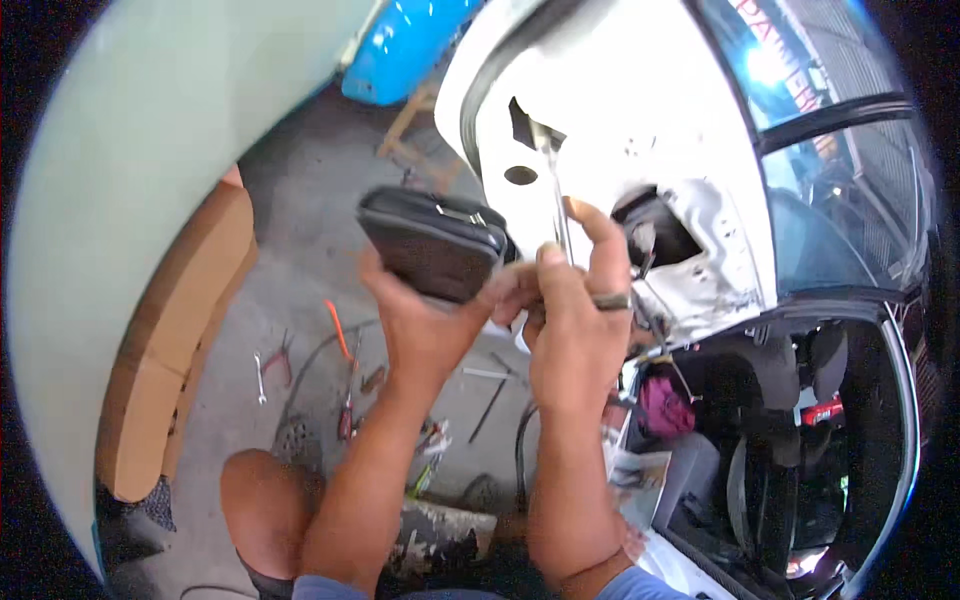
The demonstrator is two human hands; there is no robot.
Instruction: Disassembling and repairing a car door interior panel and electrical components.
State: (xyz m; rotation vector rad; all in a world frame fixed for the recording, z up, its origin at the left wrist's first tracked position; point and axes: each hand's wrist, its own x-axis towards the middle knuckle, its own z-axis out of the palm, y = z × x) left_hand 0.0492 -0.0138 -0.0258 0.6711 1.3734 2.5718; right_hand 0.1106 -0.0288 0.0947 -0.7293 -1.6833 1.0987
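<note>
My left hand [415,315] grips a black zippered case [430,240] by its lower side, held up left of the white car door panel [680,90]. My right hand [575,300], a ring on one finger, is just right of the case, its fingers closed on a long thin silver metal tool [555,180]. The tool points up toward an irregular opening in the panel. A larger opening [675,230] with dark parts inside lies behind my right hand, partly hidden by it.
Wrenches [260,378], a screwdriver [346,420] and loose tools lie on the concrete floor [300,180] below. A long cardboard box [170,340] stands left, beside a pale curved panel [100,150]. A blue panel [405,45] is at the top; the car's dark interior [790,450] is right.
</note>
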